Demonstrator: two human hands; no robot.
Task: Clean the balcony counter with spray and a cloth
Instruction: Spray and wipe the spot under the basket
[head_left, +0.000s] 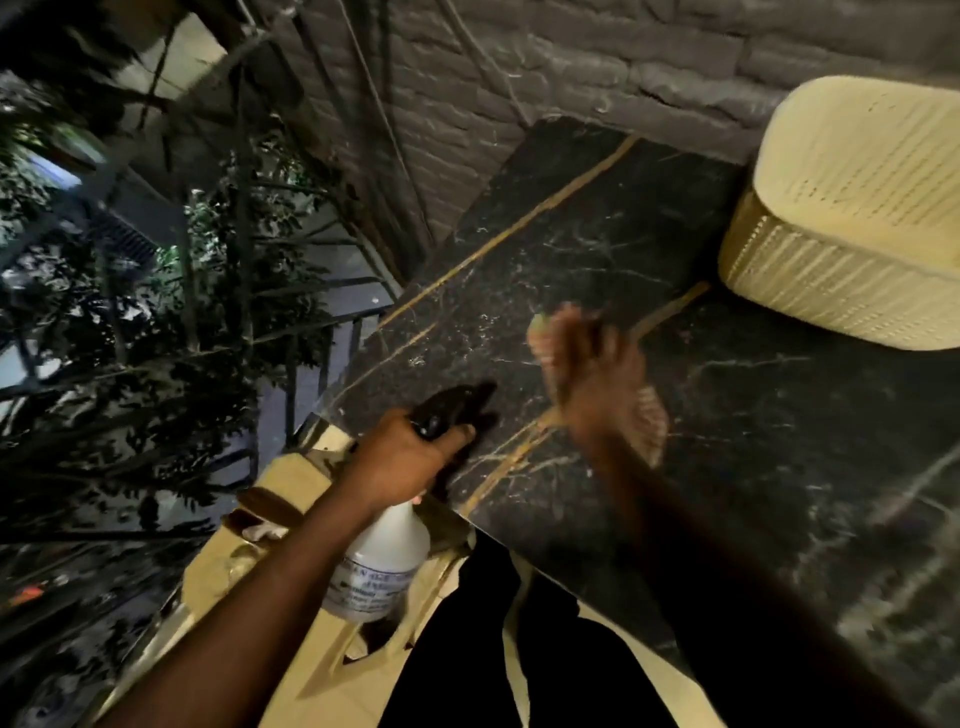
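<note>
The balcony counter (597, 244) is black marble with gold seams. My left hand (400, 457) grips the black trigger head of a white spray bottle (379, 566), held at the counter's near left edge with the nozzle pointing over the stone. My right hand (597, 384) is motion-blurred on the counter's middle, pressed flat on a light patterned cloth (652, 423) whose edges show around the fingers.
A cream perforated basket (852, 208) stands on the counter at the back right, against the grey brick wall (519, 67). A metal railing (311, 332) and dark foliage lie to the left. A cream chair or stand (291, 525) sits under the bottle.
</note>
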